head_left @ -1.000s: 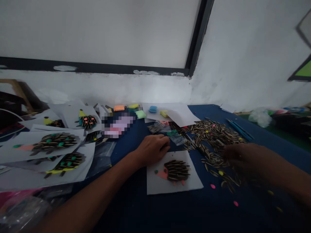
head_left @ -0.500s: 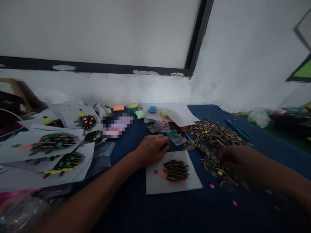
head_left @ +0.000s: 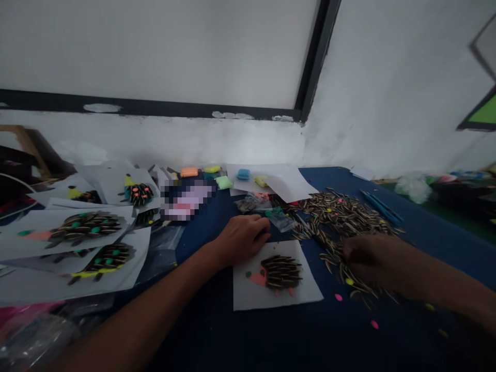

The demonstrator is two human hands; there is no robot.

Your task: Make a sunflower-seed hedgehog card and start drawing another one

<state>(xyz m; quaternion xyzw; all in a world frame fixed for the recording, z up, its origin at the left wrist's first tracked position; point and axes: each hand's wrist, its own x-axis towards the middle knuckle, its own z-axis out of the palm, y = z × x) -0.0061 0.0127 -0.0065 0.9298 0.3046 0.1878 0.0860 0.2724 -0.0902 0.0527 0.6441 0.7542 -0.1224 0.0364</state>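
Observation:
A sheet of white paper (head_left: 251,297) lies on the dark blue table, bearing a hedgehog (head_left: 281,272) with striped sunflower seeds for spines and a pink face and feet. My left hand (head_left: 246,237) rests at the sheet's top left edge, its fingers curled in and nothing visible in them. To the right, my right hand (head_left: 366,258) is low over the near side of a heap of sunflower seeds (head_left: 349,214). Its fingers are bent down and bunched. Shadow hides the fingertips and anything between them.
More seed hedgehogs on paper (head_left: 89,227) are stacked at the left. Behind my left hand are small plastic bags (head_left: 281,219), coloured clay packets (head_left: 189,172) and white sheets (head_left: 290,181). Blue tweezers (head_left: 382,206) lie beside the heap. Pink dots (head_left: 338,297) lie nearer me.
My right hand has shifted slightly left and a few seeds near it have moved. My left hand and the hedgehog sheet have stayed in place.

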